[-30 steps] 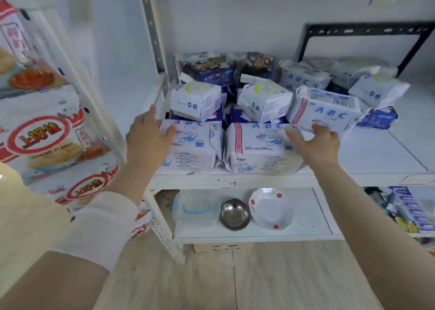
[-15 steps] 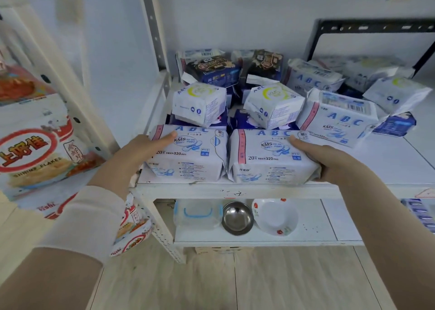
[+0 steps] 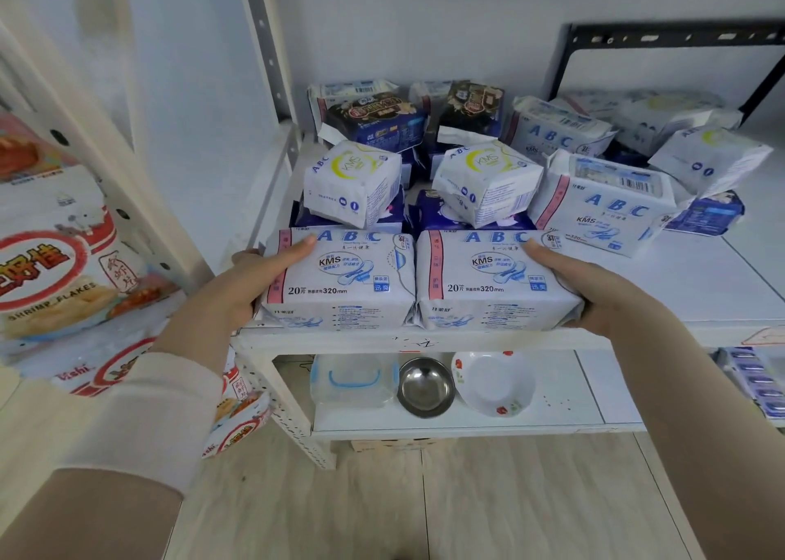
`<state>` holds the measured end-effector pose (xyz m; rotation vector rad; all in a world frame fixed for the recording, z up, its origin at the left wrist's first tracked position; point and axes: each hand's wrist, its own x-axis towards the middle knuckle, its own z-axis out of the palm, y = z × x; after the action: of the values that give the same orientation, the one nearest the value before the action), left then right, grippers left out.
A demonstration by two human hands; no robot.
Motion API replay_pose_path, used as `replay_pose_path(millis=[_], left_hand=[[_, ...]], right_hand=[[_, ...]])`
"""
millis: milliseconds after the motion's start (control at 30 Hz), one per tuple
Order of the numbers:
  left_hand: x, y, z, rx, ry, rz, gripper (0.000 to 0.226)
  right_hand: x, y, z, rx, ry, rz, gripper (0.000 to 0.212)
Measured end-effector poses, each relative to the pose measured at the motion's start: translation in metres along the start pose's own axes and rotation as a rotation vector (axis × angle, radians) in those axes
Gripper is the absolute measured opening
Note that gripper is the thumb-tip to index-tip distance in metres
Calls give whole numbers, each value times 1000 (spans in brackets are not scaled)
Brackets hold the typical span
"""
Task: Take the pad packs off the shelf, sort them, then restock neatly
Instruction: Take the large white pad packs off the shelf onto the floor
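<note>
Two white ABC pad packs lie side by side at the front edge of the white shelf (image 3: 701, 287). My left hand (image 3: 238, 287) grips the outer end of the left pack (image 3: 344, 279), thumb on top. My right hand (image 3: 594, 291) grips the outer end of the right pack (image 3: 488, 279) the same way. Behind them sit two smaller white packs with yellow moons (image 3: 352, 185) (image 3: 488, 181) on dark blue packs. Dark packs (image 3: 378, 121) stand at the back. More white ABC packs (image 3: 611, 206) lie jumbled to the right.
Snack bags of shrimp flakes (image 3: 55, 262) hang on the rack to the left. On the lower shelf sit a clear lidded box (image 3: 352, 381), a steel bowl (image 3: 424, 385) and a white flowered dish (image 3: 492, 385). A black metal frame (image 3: 662, 39) stands behind.
Both hands slid down from the tops of the two front packs to their outer ends and closed on them. The view moved closer to the shelf.
</note>
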<state>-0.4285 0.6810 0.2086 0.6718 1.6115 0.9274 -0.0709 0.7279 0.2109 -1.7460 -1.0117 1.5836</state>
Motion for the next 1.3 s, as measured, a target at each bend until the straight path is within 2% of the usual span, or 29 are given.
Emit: replay_pose_path(millis=[33,133,200,267,400,567,667,833,967,1167,1300], left_hand=[[-3,0,2,11,-24,4,122],[-14,1,11,40,-52,45,55],[-16,-1,12,26,-18,65,31],[-17,-2,11,29,3,69,30],[-20,-7,9,27,21,69,41],[-24,-10,11,15,24,91,47],[-28,-12,9,31,39,101,41],[-36,-18,13,29,45,154,33],[-52,-25,17,18,62,199,35],[-86,-45,31,-82,124,276,41],[-104,-68,41,-126,182,298,33]], right_hand=[[-1,1,0,10,17,-10,37],[-2,3,1,28,44,-28,41],[-2,6,1,52,56,-30,40],[-3,9,0,81,60,-33,40],[-6,16,-3,108,62,-37,46],[-12,22,-6,126,81,-60,34],[-16,28,-9,127,69,-62,32],[-26,44,-17,126,36,-98,43],[-37,58,-27,137,13,-121,63],[-57,90,-50,175,-37,-166,70],[-77,125,-62,188,-97,-176,47]])
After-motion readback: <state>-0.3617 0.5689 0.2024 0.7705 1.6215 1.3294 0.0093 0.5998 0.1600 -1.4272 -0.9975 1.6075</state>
